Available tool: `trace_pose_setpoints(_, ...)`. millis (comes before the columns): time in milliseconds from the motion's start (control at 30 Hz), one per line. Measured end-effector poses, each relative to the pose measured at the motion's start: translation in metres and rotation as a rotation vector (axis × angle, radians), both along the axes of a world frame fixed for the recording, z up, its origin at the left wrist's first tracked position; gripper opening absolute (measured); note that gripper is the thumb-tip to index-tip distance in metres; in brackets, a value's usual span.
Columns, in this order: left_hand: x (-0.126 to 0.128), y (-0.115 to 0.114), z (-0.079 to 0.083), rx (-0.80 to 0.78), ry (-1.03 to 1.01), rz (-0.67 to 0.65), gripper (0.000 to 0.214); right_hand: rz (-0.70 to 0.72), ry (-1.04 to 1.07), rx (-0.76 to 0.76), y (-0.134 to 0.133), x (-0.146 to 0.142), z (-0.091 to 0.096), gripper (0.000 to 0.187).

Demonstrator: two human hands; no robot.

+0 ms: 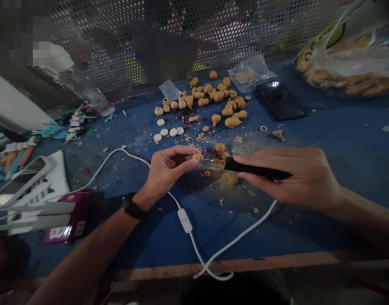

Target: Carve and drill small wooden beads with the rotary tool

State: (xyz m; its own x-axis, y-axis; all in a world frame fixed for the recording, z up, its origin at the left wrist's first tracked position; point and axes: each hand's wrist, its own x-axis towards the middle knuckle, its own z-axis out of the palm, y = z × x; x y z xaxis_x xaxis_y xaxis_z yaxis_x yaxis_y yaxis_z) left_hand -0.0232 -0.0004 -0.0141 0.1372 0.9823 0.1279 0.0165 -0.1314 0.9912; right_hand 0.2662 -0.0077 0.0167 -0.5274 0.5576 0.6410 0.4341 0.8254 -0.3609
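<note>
My left hand (169, 163) pinches a small tan gourd bead (196, 156) between thumb and fingertips. My right hand (286, 176) grips a black pen-shaped tool (254, 168), likely a wood-burning pen, with a thin metal tip (213, 161) reaching to the bead. Whether the tip touches the bead is hard to tell. A loose gourd (219, 148) lies just beyond the tip, and another (233, 180) lies below the tool. A white cable with an inline switch (184, 220) runs under my left wrist.
Several small bottle gourds (213, 95) and pale discs (164, 132) lie among shavings on the blue work surface (340, 135). Beyond them are a black phone (280, 100), a plastic bag of gourds (350, 67) and perforated metal mesh (181, 38). Colourful clutter sits at the left.
</note>
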Motion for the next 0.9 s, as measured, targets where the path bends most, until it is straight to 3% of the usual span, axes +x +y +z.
trace_pose_setpoints(900,0.0039,0.0004,0.0033,0.080,0.003,0.014,0.022,0.022,-0.022,0.051,0.0029,0.0003,0.0011,0.028)
